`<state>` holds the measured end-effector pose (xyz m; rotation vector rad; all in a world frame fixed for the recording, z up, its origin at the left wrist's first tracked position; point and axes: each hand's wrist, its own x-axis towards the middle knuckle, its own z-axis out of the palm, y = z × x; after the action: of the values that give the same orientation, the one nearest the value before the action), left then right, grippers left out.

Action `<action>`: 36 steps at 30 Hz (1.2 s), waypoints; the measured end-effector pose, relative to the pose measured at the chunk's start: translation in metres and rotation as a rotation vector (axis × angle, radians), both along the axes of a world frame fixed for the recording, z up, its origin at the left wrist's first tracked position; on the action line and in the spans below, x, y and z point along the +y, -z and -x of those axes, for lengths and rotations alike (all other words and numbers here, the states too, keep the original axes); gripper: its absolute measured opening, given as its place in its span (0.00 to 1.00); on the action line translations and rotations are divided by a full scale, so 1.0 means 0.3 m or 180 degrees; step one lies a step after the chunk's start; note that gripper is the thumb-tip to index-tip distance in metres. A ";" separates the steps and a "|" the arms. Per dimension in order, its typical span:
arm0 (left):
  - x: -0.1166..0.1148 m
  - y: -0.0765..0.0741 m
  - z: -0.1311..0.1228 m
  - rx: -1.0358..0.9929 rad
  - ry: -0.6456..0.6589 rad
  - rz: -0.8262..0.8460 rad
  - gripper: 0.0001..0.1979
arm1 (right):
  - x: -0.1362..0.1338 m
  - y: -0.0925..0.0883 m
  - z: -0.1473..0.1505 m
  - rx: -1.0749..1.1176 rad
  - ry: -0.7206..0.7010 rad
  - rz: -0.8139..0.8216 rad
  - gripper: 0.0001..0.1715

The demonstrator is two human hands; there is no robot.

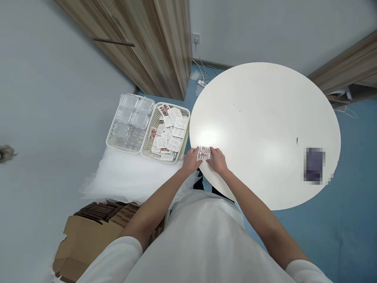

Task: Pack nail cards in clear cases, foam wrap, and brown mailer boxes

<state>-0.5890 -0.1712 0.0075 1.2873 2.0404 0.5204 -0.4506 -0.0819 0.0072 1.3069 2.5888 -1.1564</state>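
Note:
A small clear pack with reddish-brown pieces (204, 152) lies at the near left edge of the round white table (265, 129). My left hand (191, 160) grips its left side, fingers curled. On its right side my right hand (217, 159) pinches it the same way. Both hands hold the pack between them just above the tabletop.
Left of the table, a white basket (185, 135) holds several similar packs and printed cards. Beside it stands a tray of clear plastic shells (131, 122). An open cardboard box (88, 232) of brown items sits at lower left. A blurred dark object (314, 165) rests on the table's right.

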 end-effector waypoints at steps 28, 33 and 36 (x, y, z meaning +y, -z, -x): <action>-0.041 -0.031 0.048 0.1193 0.1051 -0.0292 0.21 | -0.056 -0.067 -0.012 -0.0513 -0.0899 -0.0929 0.26; -0.031 -0.029 0.058 0.1214 0.1030 -0.0236 0.22 | -0.047 -0.073 0.014 -0.0572 -0.0925 -0.0956 0.26; -0.026 -0.030 0.065 0.1228 0.1014 -0.0247 0.22 | -0.045 -0.076 0.023 -0.0588 -0.0911 -0.0964 0.26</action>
<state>-0.6085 -0.1792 0.0165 1.8341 2.0680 0.2161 -0.4574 -0.0954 0.0300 0.9763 2.7651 -0.5899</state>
